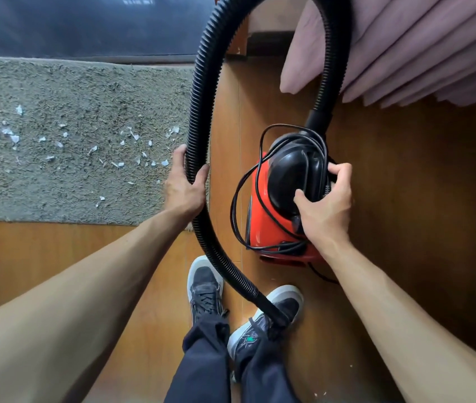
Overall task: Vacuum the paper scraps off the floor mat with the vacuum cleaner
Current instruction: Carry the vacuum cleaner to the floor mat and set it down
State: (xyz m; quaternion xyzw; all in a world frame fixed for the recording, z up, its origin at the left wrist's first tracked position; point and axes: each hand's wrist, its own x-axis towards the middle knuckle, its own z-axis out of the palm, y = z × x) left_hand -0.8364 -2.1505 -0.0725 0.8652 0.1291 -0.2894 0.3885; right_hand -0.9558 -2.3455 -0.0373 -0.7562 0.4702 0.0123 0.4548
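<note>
Torn white paper scraps (14, 138) lay strewn on the shaggy grey floor mat (56, 82) at left. Beside its edge the left hand (186, 184) had its fingers (180, 159) wrapped round the black ribbed hose (199, 91), to steer it matward (nozzle by the shoes (205, 283)). The right hand (327, 205) gripped the cord-draped red-and-black canister vacuum cleaner (260, 216), perhaps by its handle.

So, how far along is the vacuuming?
Nothing cleaned yet: white paper scraps litter the grey shaggy floor mat. In hand: left hand grips the black ribbed hose, right hand holds the red vacuum cleaner, black cord wound round it. Left: unwinding, all vacuuming.
</note>
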